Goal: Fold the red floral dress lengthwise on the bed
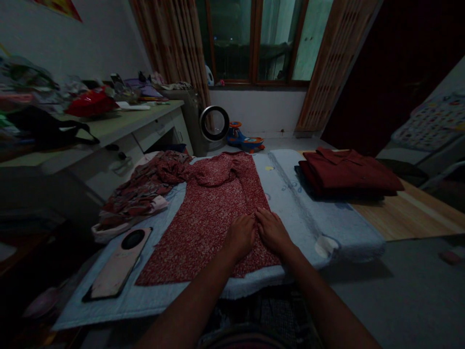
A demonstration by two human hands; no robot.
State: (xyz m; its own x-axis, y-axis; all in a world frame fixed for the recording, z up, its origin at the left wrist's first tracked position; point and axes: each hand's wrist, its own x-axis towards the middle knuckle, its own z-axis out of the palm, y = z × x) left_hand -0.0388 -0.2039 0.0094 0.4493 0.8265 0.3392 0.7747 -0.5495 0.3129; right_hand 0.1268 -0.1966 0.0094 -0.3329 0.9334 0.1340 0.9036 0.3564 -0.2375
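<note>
While left hand (240, 236) touches garment (203, 223), right hand (272, 231) likewise.

1. Red speckled garment (210, 208): soft, matt cloth, lightly wrinkled.
2. Blue cover (312, 228): thick, fuzzy fabric with a matt, napped surface.
3. Crumpled patterned garment (141, 182): matt cloth, heavily creased.
4. Folded dark red clothes (356, 169): matt fabric, fairly smooth on top.
5. Board (410, 208): smooth, with a wood-grain look.
6. Phone (118, 271): smooth, pale back.
7. Red bag (92, 102): shiny, crinkled, seemingly plastic.
8. Ride-on toy (243, 141): smooth, hard plastic by its look.
9. Curtain (178, 39): pleated cloth.
10. Window panes (232, 39): glossy glass.
</note>
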